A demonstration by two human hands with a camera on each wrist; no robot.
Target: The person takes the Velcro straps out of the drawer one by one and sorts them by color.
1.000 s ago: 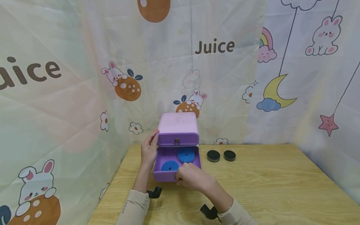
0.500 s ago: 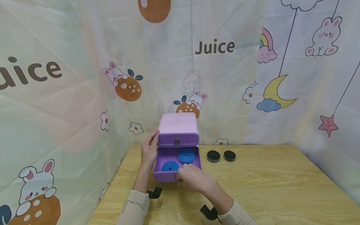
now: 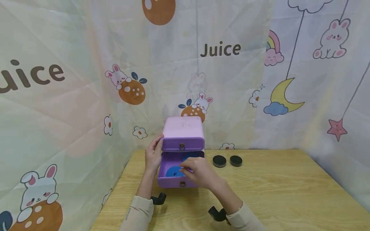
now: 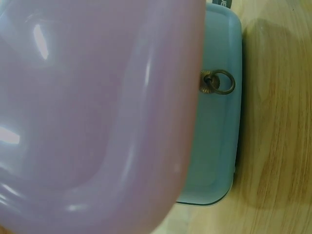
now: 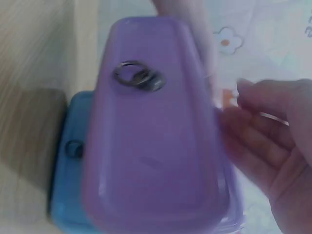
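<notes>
A small pink and purple drawer cabinet stands on the table, its second drawer pulled out. In that drawer lie two blue discs, the rear one partly covered by my right hand. My left hand rests against the cabinet's upper left side, fingers fairly straight. Over the pulled-out drawer hovers my right hand, its fingers loosely bent; the right wrist view has nothing between thumb and fingers. Beside it there is the purple drawer front with a metal ring pull. The left wrist view does not show my left hand.
Two round black discs lie on the wooden table right of the cabinet. Below the pulled-out drawer is a blue-green drawer front with a ring pull. Printed cloth hangs behind and at both sides.
My right hand has left the pulled-out drawer's front and risen over its inside, baring the ring pull and covering part of the rear blue disc. My left hand has stayed put.
</notes>
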